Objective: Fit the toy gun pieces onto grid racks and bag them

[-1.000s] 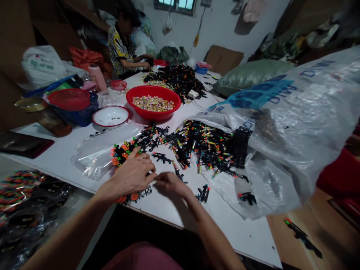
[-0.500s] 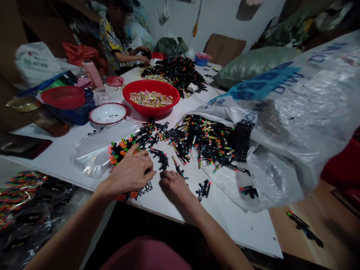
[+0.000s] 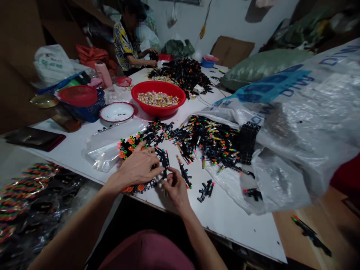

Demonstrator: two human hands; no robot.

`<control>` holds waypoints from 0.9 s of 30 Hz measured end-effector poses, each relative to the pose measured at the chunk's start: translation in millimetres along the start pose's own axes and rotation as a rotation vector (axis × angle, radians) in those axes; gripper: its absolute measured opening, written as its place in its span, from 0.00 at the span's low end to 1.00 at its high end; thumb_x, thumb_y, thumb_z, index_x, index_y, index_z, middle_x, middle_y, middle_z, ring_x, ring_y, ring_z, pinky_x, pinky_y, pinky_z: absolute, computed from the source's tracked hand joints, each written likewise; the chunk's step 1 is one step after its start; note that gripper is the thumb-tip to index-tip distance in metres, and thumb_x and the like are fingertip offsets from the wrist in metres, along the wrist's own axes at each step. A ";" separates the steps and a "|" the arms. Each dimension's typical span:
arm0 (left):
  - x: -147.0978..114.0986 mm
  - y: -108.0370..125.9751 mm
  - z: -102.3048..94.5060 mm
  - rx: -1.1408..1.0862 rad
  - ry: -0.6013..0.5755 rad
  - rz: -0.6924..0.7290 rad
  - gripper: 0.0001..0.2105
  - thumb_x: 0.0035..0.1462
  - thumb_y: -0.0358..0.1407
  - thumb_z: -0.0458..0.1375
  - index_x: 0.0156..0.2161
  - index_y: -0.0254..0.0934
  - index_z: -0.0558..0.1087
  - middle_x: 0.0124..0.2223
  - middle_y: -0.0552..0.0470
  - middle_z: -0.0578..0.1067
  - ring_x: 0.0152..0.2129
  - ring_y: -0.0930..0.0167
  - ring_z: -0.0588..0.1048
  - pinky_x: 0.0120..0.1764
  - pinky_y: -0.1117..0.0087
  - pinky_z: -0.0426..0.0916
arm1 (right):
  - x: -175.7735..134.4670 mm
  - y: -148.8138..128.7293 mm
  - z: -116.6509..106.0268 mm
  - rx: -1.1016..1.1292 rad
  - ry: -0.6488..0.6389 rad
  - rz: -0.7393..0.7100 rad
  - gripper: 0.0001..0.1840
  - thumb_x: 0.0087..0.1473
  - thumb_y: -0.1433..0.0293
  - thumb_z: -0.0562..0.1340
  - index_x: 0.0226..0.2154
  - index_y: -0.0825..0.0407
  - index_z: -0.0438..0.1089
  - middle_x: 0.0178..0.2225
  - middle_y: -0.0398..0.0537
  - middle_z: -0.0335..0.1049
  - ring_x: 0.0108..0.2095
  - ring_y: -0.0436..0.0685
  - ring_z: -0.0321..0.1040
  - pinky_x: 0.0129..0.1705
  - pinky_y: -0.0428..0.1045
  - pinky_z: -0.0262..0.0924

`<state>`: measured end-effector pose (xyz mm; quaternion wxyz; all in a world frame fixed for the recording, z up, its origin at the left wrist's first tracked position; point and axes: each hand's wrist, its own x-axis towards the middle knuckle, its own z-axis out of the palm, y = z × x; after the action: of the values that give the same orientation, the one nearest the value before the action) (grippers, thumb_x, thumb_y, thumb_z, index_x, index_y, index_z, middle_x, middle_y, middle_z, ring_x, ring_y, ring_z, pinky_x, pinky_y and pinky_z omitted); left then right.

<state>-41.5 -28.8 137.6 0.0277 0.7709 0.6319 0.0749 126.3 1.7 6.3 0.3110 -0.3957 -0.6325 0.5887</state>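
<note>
My left hand (image 3: 139, 165) lies over a black rack (image 3: 150, 184) filled with toy pieces with orange and green tips (image 3: 128, 146). Its index finger is stretched forward, and its thumb reaches out beside a small black toy gun (image 3: 164, 158). The lower end of that toy gun is between the thumb and fingers of my right hand (image 3: 174, 184), in a pinch just above the table. Right of this hand lies another toy gun (image 3: 184, 171) with a coloured tube on it. Further right is a small cluster of black toy gun parts (image 3: 206, 190).
Toy guns are heaped (image 3: 213, 140) before a large plastic sack (image 3: 303, 112). Behind stand a red basin (image 3: 180, 101) of small colourful pieces and a white enamel dish (image 3: 116, 112). A co-worker (image 3: 126, 45) sits at the far side by another black pile (image 3: 182, 75).
My right hand has turned upward and taken the black toy gun, which now stands more upright next to my left thumb. My left hand stays on the rack. The view has shifted slightly left.
</note>
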 end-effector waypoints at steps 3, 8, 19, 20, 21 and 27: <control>-0.8 -1.1 1.4 -0.014 0.023 0.001 0.16 0.59 0.44 0.51 0.28 0.38 0.74 0.30 0.52 0.75 0.40 0.66 0.71 0.58 0.52 0.45 | -8.6 9.7 8.6 0.046 0.066 0.021 0.23 0.44 0.68 0.63 0.44 0.53 0.63 0.25 0.35 0.59 0.22 0.47 0.54 0.25 0.43 0.52; -0.6 -2.2 2.5 -0.033 0.024 0.004 0.16 0.58 0.45 0.52 0.28 0.38 0.74 0.30 0.53 0.75 0.40 0.66 0.71 0.59 0.52 0.44 | -2.1 -15.2 -11.5 0.039 0.189 0.012 0.16 0.41 0.65 0.66 0.33 0.52 0.62 0.21 0.34 0.55 0.21 0.46 0.52 0.25 0.43 0.52; -1.6 -3.8 3.1 -0.064 0.028 0.021 0.15 0.58 0.45 0.52 0.28 0.39 0.74 0.29 0.54 0.75 0.39 0.67 0.71 0.59 0.52 0.43 | -16.2 23.1 5.9 -0.035 0.117 0.019 0.13 0.50 0.59 0.60 0.31 0.52 0.66 0.26 0.45 0.68 0.24 0.51 0.63 0.27 0.45 0.59; -1.6 -3.8 3.1 -0.058 0.025 0.019 0.15 0.58 0.45 0.52 0.28 0.39 0.74 0.29 0.54 0.75 0.39 0.67 0.71 0.59 0.52 0.43 | -14.8 22.0 8.5 -0.020 0.085 0.033 0.14 0.52 0.58 0.59 0.33 0.52 0.67 0.24 0.44 0.68 0.23 0.51 0.64 0.26 0.45 0.59; -1.7 -3.7 3.1 -0.053 0.021 0.018 0.16 0.58 0.45 0.52 0.28 0.39 0.74 0.30 0.54 0.75 0.39 0.67 0.71 0.59 0.52 0.43 | -13.2 20.9 11.4 -0.028 0.047 0.027 0.15 0.53 0.58 0.58 0.34 0.52 0.67 0.23 0.44 0.68 0.22 0.51 0.64 0.25 0.45 0.59; -4.4 -4.3 0.4 -0.111 0.008 0.024 0.21 0.58 0.52 0.50 0.29 0.38 0.75 0.29 0.53 0.75 0.40 0.66 0.71 0.59 0.52 0.42 | -11.7 32.1 30.0 -0.744 -0.011 -0.248 0.11 0.56 0.69 0.53 0.37 0.54 0.70 0.34 0.53 0.72 0.33 0.56 0.68 0.33 0.47 0.60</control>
<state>-46.5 -32.2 136.3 0.0667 0.7754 0.6177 0.1133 110.5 -23.7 -28.1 0.2118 -0.3990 -0.8473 0.2795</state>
